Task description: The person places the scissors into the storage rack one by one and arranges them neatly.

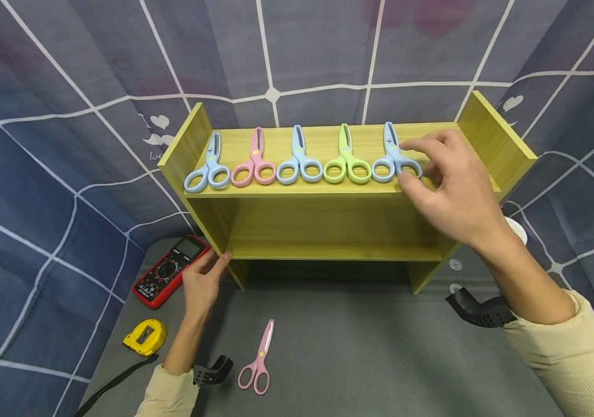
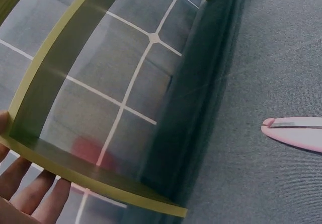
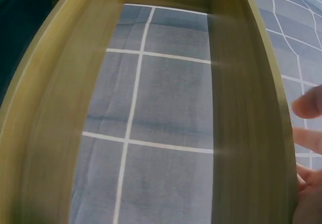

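Note:
A small wooden shelf (image 1: 323,252) stands on the grey table. Along its top board lie several pairs of children's scissors in a row: blue scissors (image 1: 208,169), pink scissors (image 1: 255,163), more blue scissors (image 1: 298,161), green scissors (image 1: 347,159) and, rightmost, blue scissors (image 1: 392,152). My right hand (image 1: 453,185) is over the rightmost pair, thumb tip at its right handle ring, index finger apart from the thumb beside the blade. With its thumb at the front edge and fingers outside, my left hand (image 1: 201,286) holds the shelf's left side panel (image 2: 95,181).
Loose pink scissors (image 1: 259,362) lie on the table in front of the shelf. At the left are a red multimeter (image 1: 170,271) and a yellow tape measure (image 1: 146,337) with a black strap. Blue checked cloth (image 1: 323,52) hangs behind and at both sides.

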A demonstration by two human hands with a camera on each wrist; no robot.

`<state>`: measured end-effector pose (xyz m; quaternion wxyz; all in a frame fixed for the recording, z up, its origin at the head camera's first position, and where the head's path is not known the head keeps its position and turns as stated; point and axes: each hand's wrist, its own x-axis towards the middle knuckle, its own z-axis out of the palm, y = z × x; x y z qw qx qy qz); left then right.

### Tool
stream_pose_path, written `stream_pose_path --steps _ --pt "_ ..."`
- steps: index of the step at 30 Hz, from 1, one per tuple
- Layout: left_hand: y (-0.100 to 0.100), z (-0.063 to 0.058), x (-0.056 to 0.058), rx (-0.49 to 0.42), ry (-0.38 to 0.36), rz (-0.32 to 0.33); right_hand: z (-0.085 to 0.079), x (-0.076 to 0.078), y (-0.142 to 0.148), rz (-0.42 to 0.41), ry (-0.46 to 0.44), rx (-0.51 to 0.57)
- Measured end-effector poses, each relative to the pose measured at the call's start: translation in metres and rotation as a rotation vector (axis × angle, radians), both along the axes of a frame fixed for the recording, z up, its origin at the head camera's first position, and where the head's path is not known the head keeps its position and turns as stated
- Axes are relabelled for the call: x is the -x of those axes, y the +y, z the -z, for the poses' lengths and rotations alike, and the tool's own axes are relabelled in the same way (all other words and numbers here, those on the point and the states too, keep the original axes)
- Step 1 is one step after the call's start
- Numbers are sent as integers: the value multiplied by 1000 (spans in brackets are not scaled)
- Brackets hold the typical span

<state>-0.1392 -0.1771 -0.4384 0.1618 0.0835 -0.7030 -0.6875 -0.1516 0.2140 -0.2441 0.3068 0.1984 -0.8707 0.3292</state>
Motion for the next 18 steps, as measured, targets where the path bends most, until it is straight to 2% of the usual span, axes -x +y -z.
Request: stream_pose_path --steps 7,11,13,15,17,18 --pt "-3 -1 0 12 -5 -12 11 1 -6 20 163 258" --pt "-3 -1 1 12 -9 -9 13 -7 -17 -32 253 477" --pt "-3 -1 1 11 -18 -5 15 -12 -30 -50 393 595" --pt "-3 -2 1 11 -25 1 21 -18 -46 -62 581 657" --pt "-2 -2 1 9 -27 5 31 -24 -62 -82 734 659" --pt "-2 -3 0 9 -27 5 38 -27 -68 -99 782 629"
